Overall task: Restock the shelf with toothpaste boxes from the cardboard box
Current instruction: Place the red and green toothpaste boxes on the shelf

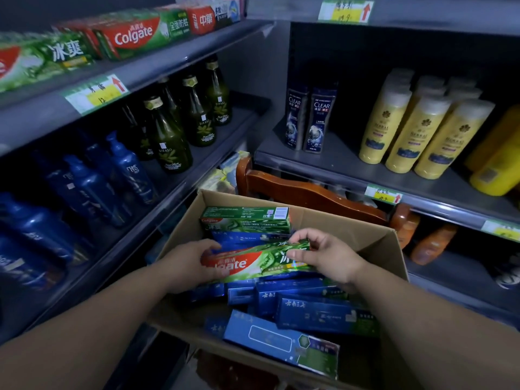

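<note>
A: Head view. Where do we find the task's thing?

B: We note one green Colgate toothpaste box (247, 263) inside the open cardboard box (346, 220). It is on top of the pile and roughly level, with the logo face toward us. We cannot tell whether it is clear of the cartons beneath.

A: Grip?

B: The left hand (191, 263) wraps the red logo end, thumb on the upper edge and fingers curled under. The right hand (326, 257) pinches the green end, thumb on the front face and fingers hooked over the far edge. Both hold the same carton.

A: Other contents?

B: We note a second green Colgate box (244, 220) on its long edge near the far wall, barcode panel up. Blue toothpaste boxes (323, 313) lie jumbled at several angles under and in front of the held one. A paler blue box (281, 342) sits tilted at the near rim.

A: Shelving?

B: The upper left shelf (174, 63) carries a row of Colgate boxes (132, 36) lying flat, with a price tag (95, 94) on its lip. One level down are green glass bottles (168, 136) and blue pump bottles (126, 170). On the right unit, Clear shampoo bottles (309, 122) stand well apart from the yellow bottles (408, 130). A wooden chair (304, 192) is just behind the cardboard box.
</note>
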A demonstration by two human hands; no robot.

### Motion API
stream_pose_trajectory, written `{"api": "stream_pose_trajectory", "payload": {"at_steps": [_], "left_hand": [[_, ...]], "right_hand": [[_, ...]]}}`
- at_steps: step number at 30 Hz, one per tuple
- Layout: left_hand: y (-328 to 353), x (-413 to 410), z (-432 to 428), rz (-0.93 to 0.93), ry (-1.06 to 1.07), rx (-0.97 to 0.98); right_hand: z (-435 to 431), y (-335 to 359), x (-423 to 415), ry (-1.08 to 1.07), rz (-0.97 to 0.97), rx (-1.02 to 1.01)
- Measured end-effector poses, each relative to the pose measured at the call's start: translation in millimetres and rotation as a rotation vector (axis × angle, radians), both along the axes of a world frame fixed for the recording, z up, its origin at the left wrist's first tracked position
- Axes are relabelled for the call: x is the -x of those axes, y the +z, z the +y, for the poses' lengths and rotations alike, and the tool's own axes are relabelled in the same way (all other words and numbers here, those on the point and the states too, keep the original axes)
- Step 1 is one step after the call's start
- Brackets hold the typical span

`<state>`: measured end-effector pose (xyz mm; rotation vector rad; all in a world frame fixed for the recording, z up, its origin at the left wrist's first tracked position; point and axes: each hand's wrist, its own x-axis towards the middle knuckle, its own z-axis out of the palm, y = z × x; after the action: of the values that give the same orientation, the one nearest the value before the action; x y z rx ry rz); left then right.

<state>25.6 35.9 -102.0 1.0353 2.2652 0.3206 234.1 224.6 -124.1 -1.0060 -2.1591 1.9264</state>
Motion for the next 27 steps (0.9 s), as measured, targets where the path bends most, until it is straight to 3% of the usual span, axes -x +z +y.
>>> {"api": "stream_pose_trajectory", "payload": {"at_steps": [2,4,7,11,20,27], "left_hand": [[0,3,-5,-0.045,0.042,-0.021],[0,4,-8,-0.097,0.083,-0.053],[2,5,-11,-0.149,0.105,-0.085],[9,4,-13,-0.079,0.053,-0.085],[17,4,-27,0.015,0.057,-0.037],[24,7,-35,0.019,0.065,-0.051]], "right_hand": [[2,1,1,-0.036,0.049,0.193],[2,4,3,-0.052,0.066,0.263],[3,7,9,-0.098,0.017,0.196],[9,16,29,-0.176,-0.140,0.063],[24,1,76,-0.445,-0.244,0.188],[22,0,69,-0.271,-0.257,0.331]]}}
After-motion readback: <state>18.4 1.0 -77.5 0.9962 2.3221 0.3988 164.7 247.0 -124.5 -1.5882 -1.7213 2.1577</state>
